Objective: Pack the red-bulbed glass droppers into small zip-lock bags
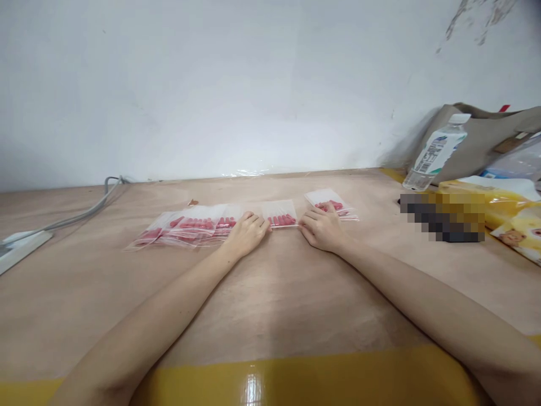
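Observation:
A small transparent zip bag with a row of red, capsule-like pieces lies on the table between my hands. My left hand is closed, its fingertips pinching the bag's near left corner. At the near right corner, the fingers of my right hand are curled and pinch the edge. To the left lies an overlapping pile of similar bags with red pieces inside. Just beyond my right hand are a few more such bags, partly hidden by its fingers.
At the right stand a water bottle and a grey-beige bag. Nearer are a yellow package and a dark, pixelated object. A grey cable runs to a white power strip at the left. The wall borders the table's back.

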Demonstrator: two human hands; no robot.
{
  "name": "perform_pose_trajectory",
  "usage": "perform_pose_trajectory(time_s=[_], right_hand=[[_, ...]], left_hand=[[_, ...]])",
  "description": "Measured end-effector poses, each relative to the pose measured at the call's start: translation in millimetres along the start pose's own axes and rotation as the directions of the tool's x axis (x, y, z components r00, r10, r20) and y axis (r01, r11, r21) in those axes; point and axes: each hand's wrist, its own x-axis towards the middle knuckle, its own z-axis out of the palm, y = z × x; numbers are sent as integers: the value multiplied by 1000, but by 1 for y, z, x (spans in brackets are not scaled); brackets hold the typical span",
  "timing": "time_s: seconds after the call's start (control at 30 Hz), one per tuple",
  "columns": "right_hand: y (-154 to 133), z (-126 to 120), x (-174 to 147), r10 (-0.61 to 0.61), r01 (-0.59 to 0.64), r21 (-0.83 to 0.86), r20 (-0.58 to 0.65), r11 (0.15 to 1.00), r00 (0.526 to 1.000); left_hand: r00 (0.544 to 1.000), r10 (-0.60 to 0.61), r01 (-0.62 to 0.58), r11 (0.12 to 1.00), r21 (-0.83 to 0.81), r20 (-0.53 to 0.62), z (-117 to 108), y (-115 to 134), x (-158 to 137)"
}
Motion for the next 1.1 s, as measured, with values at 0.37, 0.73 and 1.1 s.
perform_pose_trajectory(time_s=[0.37,0.73,1.1], right_hand=[[-23,17,21,134,-130,-35,173,991,976],[61,6,-8,291,-297,-24,-136,955,947],[51,-15,-45,245,-239,57,-219,969,944]], left_hand=[[841,-221,299,951,-84,494,-40,-36,-10],[794,-200,325,938,-123,574,-30,-36,-10],[852,-313,363,931,-42,420,-27,-45,-24]])
